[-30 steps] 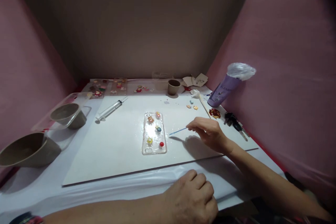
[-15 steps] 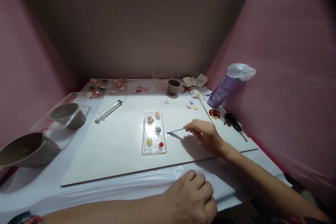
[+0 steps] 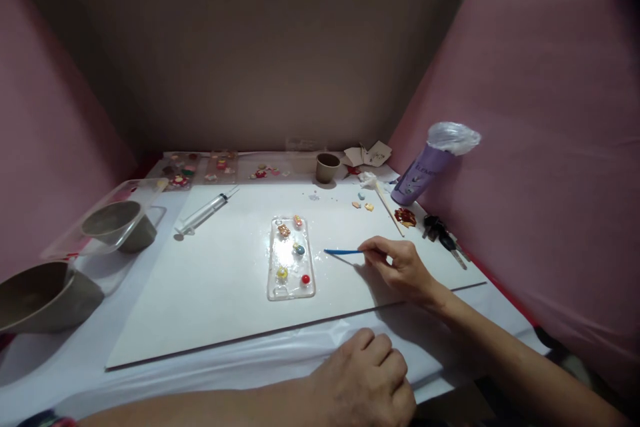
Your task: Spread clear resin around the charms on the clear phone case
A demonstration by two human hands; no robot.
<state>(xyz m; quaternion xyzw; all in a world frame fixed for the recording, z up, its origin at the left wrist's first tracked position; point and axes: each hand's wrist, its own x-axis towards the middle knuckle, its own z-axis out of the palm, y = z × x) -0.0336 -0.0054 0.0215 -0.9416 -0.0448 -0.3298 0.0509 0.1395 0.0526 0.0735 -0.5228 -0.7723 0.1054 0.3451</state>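
My right hand (image 3: 400, 267) pinches a thin blue stick (image 3: 343, 251), flattened toward its tip, low over the white board. The tip points left at the clear phone case (image 3: 291, 290) and stays a little apart from its right edge. The case lies flat and shines wetly, with several small charms on it, among them a red bead (image 3: 305, 279), a yellow charm (image 3: 282, 273) and a brown bear-like charm (image 3: 284, 230). Curled into a fist, my left hand (image 3: 363, 377) rests by the table's front edge, its palm side hidden; I see nothing in it.
On the white board (image 3: 210, 300) lie a syringe (image 3: 205, 215), a wooden stick (image 3: 390, 210) and loose charms. Grey cups (image 3: 123, 227) and a clear plastic lid stand left. A brown cup (image 3: 327, 168) is behind. Right are a purple tumbler (image 3: 425, 170) and keys (image 3: 445, 240).
My right hand has drawn slightly right, taking the blue stick's tip a little farther from the case. The stick now lies more level. My left hand stays almost in place.
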